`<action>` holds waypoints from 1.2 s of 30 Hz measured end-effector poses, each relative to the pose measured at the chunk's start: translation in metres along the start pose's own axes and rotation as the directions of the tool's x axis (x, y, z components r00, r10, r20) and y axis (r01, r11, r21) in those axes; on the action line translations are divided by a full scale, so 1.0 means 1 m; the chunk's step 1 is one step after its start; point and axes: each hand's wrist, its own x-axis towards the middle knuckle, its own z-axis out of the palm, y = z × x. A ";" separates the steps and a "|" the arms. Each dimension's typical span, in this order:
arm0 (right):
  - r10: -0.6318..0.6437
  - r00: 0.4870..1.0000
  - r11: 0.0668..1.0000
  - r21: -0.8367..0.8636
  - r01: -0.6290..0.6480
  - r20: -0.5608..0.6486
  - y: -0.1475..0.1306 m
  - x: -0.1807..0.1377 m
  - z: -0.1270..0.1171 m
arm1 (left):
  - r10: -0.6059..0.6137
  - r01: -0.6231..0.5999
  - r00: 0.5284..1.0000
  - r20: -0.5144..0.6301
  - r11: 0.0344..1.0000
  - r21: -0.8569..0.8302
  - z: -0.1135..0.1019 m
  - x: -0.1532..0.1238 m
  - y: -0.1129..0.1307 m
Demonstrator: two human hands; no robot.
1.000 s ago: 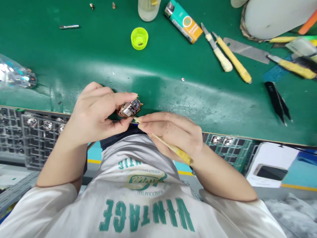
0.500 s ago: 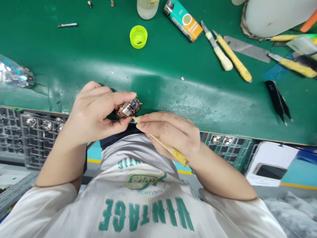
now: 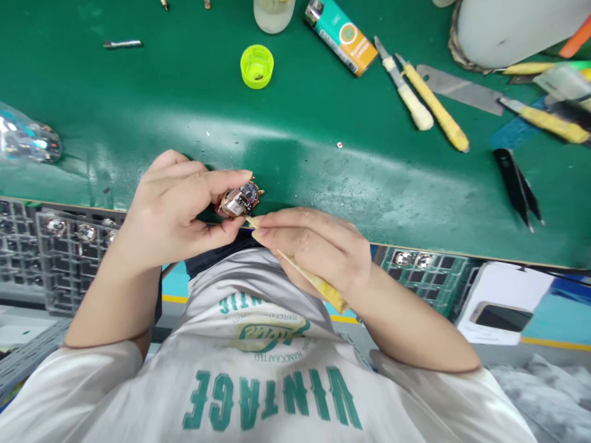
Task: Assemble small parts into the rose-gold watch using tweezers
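The left hand [image 3: 173,212] pinches the small gold-toned metal watch case [image 3: 240,200] at its fingertips, while the right hand [image 3: 318,249] grips a thin yellow-handled stick tool [image 3: 305,274], tip touching the case's near-right edge, shaft running back toward the wrist.

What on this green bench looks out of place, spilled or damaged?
Little stands out. A yellow-green bottle cap lies loose, open side up, apart from the bottle behind it. A tiny pale speck sits alone on the green mat. The watch case looks intact.
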 end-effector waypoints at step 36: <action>0.000 0.965 0.993 -0.118 -0.032 -0.261 0.009 -0.006 -0.009 | -0.014 0.011 0.999 0.046 0.998 0.064 -0.004 0.001 0.003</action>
